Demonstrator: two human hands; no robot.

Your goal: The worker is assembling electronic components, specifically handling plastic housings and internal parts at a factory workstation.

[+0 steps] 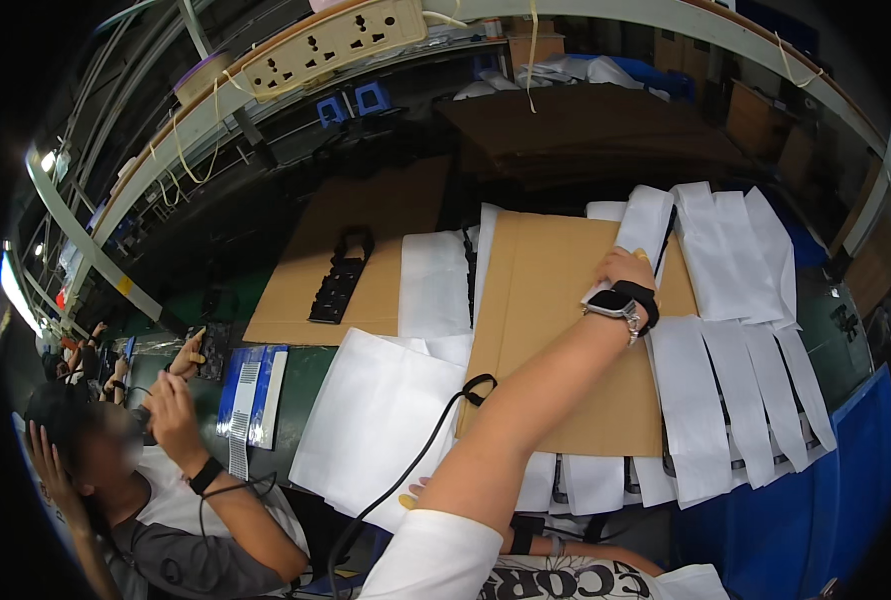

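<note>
My left hand point(626, 268), with a watch and a dark band at its wrist, reaches over a brown cardboard sheet point(566, 330). Its fingers are closed on a white foam sleeve point(646, 215), and a black edge shows along that sleeve's right side. Low in the view, my right hand point(416, 494) lies at the lower edge of loose white foam sheets point(371, 405). Only a few of its fingertips show, some covered in yellow; my left arm hides the rest, so its grip cannot be told. Several foam-wrapped pieces point(701, 410) lie in rows right of the cardboard.
A black slotted part point(341, 280) lies on another cardboard sheet point(286, 300). A black cord point(406, 455) runs beside my left forearm. At left, a co-worker point(216, 530) sits near a blue-and-white package point(251, 395). A power strip point(336, 45) is fixed to the overhead rail.
</note>
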